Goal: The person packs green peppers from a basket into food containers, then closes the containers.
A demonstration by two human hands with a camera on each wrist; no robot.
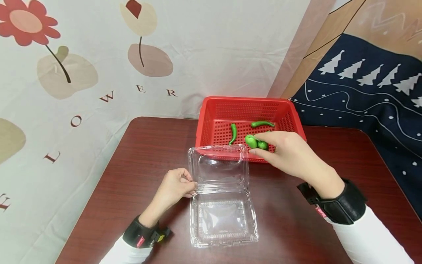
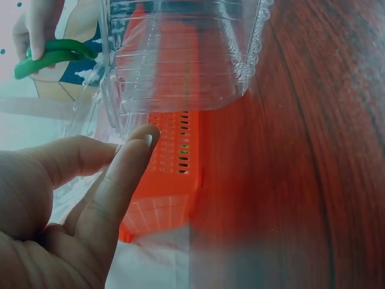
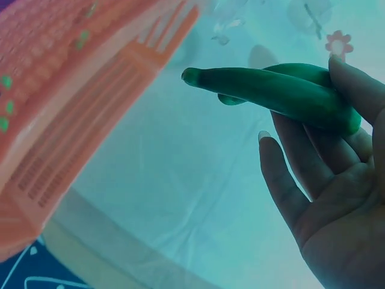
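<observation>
Over the front edge of the red basket (image 1: pixel 247 99), my right hand (image 1: pixel 293 152) holds two green chili peppers (image 3: pixel 283 93) between thumb and fingers. The peppers lie side by side, clear of the basket. My left hand (image 1: pixel 176 185) pinches the left edge of a clear plastic clamshell container (image 1: pixel 222 216) near its hinge. Its lid (image 1: pixel 217 167) stands raised toward the basket, and the base lies flat with nothing in it. Inside the basket lie an upright-looking chili pepper (image 1: pixel 233 132) and a sideways chili pepper (image 1: pixel 262 124); my right hand hides part of the basket.
A dark red-brown wooden table (image 1: pixel 158 146) carries everything. Behind it hangs a pale printed cloth (image 1: pixel 211 55), with a navy tree-patterned cloth (image 1: pixel 356 95) on the right. Black bands (image 1: pixel 343 201) circle both wrists.
</observation>
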